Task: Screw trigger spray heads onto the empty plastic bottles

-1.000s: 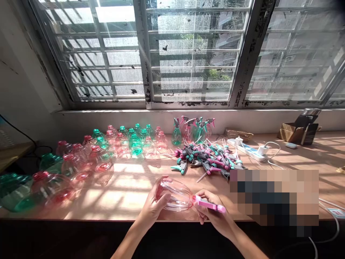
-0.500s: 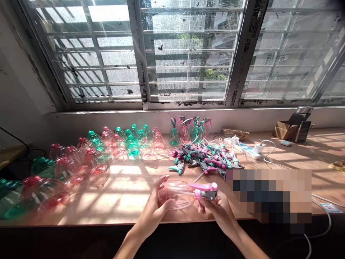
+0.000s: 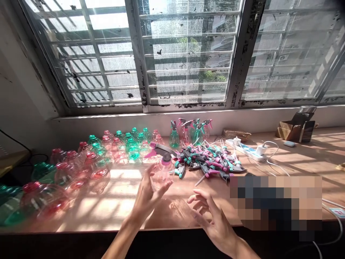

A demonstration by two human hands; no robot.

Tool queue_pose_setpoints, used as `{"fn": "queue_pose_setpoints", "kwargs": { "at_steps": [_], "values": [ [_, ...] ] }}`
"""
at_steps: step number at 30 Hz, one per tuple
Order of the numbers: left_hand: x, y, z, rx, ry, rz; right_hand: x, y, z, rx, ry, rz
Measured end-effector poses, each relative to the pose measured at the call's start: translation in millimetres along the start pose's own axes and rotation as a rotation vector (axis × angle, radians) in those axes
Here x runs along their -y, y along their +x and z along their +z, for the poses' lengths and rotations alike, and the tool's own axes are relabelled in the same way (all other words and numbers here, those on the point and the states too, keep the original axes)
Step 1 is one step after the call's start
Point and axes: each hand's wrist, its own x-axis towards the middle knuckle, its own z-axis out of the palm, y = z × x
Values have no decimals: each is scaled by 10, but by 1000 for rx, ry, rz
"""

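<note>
My left hand [image 3: 147, 196] grips a clear pink spray bottle [image 3: 161, 171] by its body and holds it upright above the wooden table [image 3: 126, 201]. A pink and grey trigger head [image 3: 161, 150] sits on its neck. My right hand [image 3: 208, 216] hovers just right of the bottle, fingers spread, holding nothing. A heap of loose trigger heads [image 3: 208, 160] in pink, teal and grey lies beyond my right hand.
Several empty pink and green bottles [image 3: 94, 158] crowd the table's left half. Assembled spray bottles [image 3: 188, 131] stand against the window sill. A white power strip [image 3: 246, 149] with cables and a cardboard box [image 3: 295, 129] lie at the right. A blurred patch covers the near right.
The bottle went from lying sideways between both hands to upright and farther away in my left hand. My right hand let go of the trigger head and opened.
</note>
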Motion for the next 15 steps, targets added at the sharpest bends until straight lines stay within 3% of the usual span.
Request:
{"fn": "queue_pose_setpoints", "kwargs": {
  "at_steps": [5, 10, 15],
  "values": [
    [138, 968, -62, -106, 2, -61, -56, 90, -35, 68, -125, 105],
    [164, 1819, 107, -127, 105, 14, 31, 155, -74, 99, -98, 150],
    [114, 2486, 243, -195, 238, -55, -35, 166, -83, 123, -126, 160]
  ]
}}
